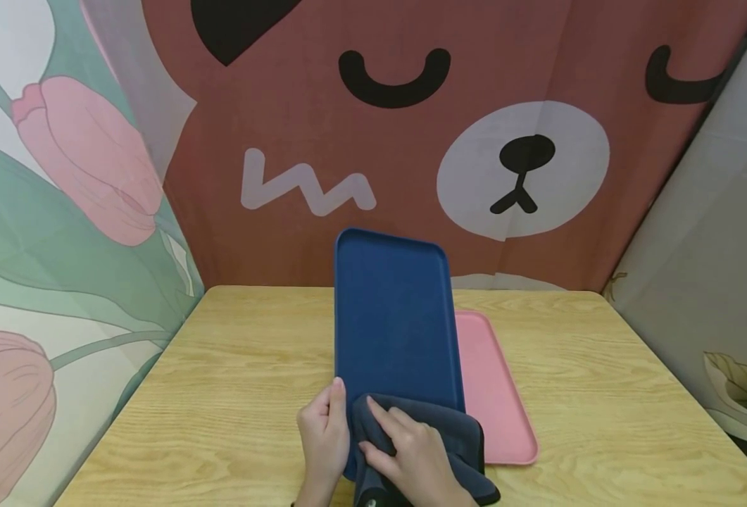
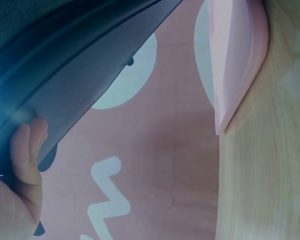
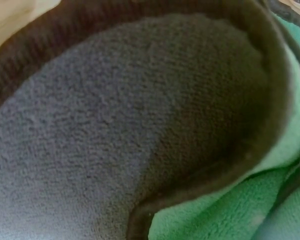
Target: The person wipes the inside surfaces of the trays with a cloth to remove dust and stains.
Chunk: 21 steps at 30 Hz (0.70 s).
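A blue rectangular tray (image 1: pixel 398 317) stands tilted up in the head view, its raised rim showing. My left hand (image 1: pixel 325 429) grips its lower left edge, thumb along the front side. In the left wrist view, fingers of that hand (image 2: pixel 27 165) bend against the tray's dark underside. With my right hand (image 1: pixel 414 451) I hold a dark grey cloth (image 1: pixel 462 429) against the tray's lower part, thumb and forefinger spread over it. Up close, the right wrist view shows the cloth (image 3: pixel 100 120) with a dark border and a green side (image 3: pixel 230 210); the right hand's fingers are hidden there.
A pink tray (image 1: pixel 500 415) lies on the wooden table (image 1: pixel 246 394), partly behind the blue one. A curtain with a bear's face (image 1: pixel 405 141) hangs behind the table, and flowered fabric (image 1: pixel 88 169) hangs at the left.
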### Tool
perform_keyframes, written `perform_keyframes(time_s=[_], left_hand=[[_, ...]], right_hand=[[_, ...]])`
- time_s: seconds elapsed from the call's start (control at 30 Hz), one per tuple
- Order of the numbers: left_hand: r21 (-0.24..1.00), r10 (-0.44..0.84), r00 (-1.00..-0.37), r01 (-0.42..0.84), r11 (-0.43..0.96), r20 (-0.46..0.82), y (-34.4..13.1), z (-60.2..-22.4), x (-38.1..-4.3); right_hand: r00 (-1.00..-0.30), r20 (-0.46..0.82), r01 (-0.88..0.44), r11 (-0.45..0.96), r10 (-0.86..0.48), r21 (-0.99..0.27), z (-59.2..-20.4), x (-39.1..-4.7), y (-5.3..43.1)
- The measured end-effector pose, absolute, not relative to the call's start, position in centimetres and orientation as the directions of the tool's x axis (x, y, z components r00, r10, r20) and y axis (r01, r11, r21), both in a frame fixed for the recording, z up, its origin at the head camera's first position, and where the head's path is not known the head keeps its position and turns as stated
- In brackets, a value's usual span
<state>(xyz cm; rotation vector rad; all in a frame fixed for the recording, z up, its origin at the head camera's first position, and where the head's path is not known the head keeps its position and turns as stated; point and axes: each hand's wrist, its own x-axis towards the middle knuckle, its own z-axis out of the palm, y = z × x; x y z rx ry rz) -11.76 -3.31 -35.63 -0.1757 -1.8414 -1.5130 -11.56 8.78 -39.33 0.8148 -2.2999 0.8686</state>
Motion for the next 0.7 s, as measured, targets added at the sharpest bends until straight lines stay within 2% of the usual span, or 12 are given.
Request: perform_keyframes(time_s=[0.7], left_hand=[[0.802,-0.351,-0.722,0.511,0.31,0.596,-3.43,-35.66,-11.78]], right_hand=[[-0.688,0.654,-0.664,0.636,-0.315,-0.392,-39.47,-11.64,9.15]])
